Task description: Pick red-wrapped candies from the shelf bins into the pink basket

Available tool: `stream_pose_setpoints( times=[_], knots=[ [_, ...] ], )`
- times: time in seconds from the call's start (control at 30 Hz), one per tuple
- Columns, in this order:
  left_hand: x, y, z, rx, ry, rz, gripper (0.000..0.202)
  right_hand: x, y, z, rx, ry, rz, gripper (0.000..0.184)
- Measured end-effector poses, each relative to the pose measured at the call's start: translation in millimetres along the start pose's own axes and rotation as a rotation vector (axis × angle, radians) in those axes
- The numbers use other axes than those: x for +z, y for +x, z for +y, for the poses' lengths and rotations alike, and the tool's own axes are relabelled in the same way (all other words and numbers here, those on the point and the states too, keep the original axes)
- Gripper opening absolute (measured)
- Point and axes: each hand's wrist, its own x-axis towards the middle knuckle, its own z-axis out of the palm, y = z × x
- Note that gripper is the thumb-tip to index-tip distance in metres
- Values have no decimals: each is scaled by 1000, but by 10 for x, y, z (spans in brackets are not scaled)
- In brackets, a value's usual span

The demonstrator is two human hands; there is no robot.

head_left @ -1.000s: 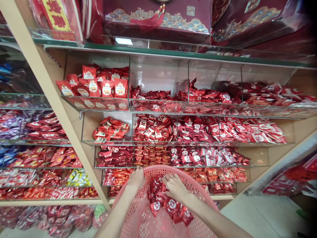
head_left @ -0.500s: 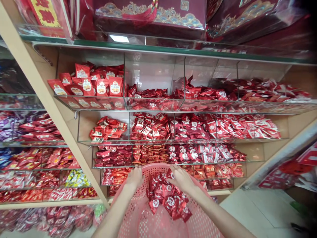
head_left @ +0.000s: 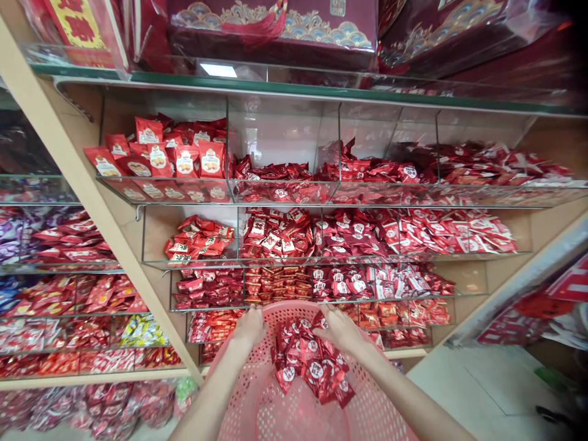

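Observation:
A pink perforated plastic basket (head_left: 294,309) is tilted toward me in front of the shelves. My left hand (head_left: 249,326) is closed over its far rim on the left. On the right of the same rim, my right hand (head_left: 339,329) is closed too, its thumb inside the basket beside a red packet. Small red wrapped packets (head_left: 309,361) with round white labels lie heaped against the basket's far wall, between my hands. The fingertips of both hands are hidden behind the rim.
Glass-fronted shelves hold red snack packets (head_left: 278,233) in divided compartments. Maroon gift boxes (head_left: 275,37) stand above a glass shelf edge (head_left: 294,82). A slanting wooden upright (head_left: 98,211) separates another shelf unit on the left. Bagged packets (head_left: 110,407) lie low down; tiled floor (head_left: 478,380) shows at right.
The view has shifted very slightly, with the shelves a little further left. Both hands keep their places on the basket rim, and the packets inside look unchanged.

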Motion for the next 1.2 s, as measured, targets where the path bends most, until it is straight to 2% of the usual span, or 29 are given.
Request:
stream_pose_setpoints(
  times=[0.17, 0.37, 0.57, 0.67, 0.73, 0.83, 0.9, 0.97, 1.07, 1.13, 1.2],
  knots=[
    [16, 13, 9, -5, -14, 17, 40, 48, 15, 23, -8, -30, 16, 49],
    [49, 19, 1, -19, -9, 17, 42, 223, 133, 8, -112, -52, 84, 46],
    [35, 11, -11, -39, -25, 5, 44, 393, 229, 46, -160, -65, 91, 40],
    [16, -1, -1, -39, -3, -9, 45, 391, 228, 60, -148, -61, 100, 41],
    [12, -6, 4, -36, 2, -14, 47, 314, 211, 36, -153, -49, 115, 40],
    [20, -4, 2, -31, -10, -6, 49, 32, 178, -81, -247, -18, 193, 38],
    [25, -1, -1, -32, -26, -4, 50, -283, 156, -220, -357, 9, 285, 36],
    [23, -3, -2, -36, -38, -7, 50, -695, 140, -397, -475, 25, 396, 36],
    [9, -11, 2, -35, -52, -11, 51, -1436, 158, -687, -615, 50, 587, 34],
    [-1, -16, 3, -43, -64, -23, 52, -1938, 229, -862, -649, 109, 716, 31],
    [-7, -20, 2, -58, -71, -33, 52, -2378, 369, -1006, -651, 144, 775, 28]
  ],
)
